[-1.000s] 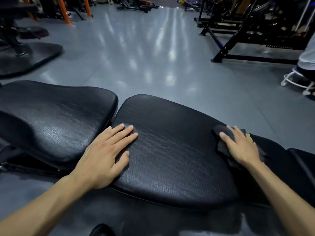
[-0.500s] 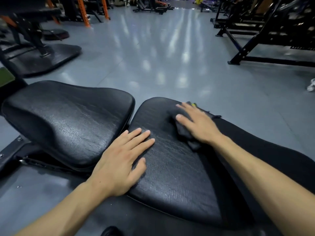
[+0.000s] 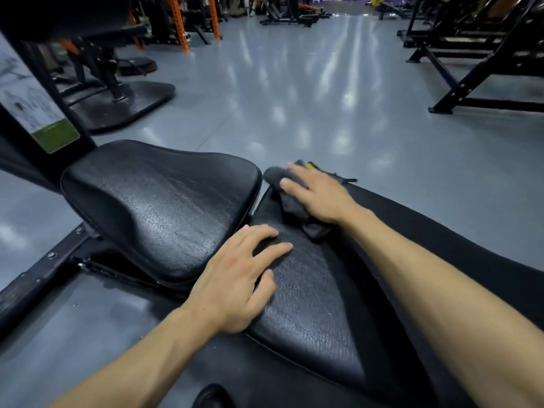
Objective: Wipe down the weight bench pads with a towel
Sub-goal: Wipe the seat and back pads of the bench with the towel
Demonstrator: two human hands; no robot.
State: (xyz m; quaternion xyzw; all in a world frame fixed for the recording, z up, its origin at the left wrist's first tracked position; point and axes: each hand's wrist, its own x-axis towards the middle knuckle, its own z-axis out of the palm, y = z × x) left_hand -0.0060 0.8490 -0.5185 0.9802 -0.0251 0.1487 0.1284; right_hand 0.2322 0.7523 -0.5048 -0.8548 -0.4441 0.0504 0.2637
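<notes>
Towel point(image 3: 290, 198) sits bunched under the right hand point(image 3: 316, 195), fingers laid fairly straight and pressing it flat at the far left tip of the long pad point(image 3: 309, 290), right by the gap to the seat pad point(image 3: 159, 207). That long pad runs from this tip back toward lower right, widening as it goes, so the open run for a stroke lies back along the right forearm. Beyond the towel is only the pad's far edge and floor point(image 3: 294, 98). The left hand point(image 3: 235, 278) rests with spread fingers on the same pad's near left edge, touching the seat pad's rim, holding nothing; it looks to be a brace. The seat pad lies just left of the towel, within reach of the right hand.
</notes>
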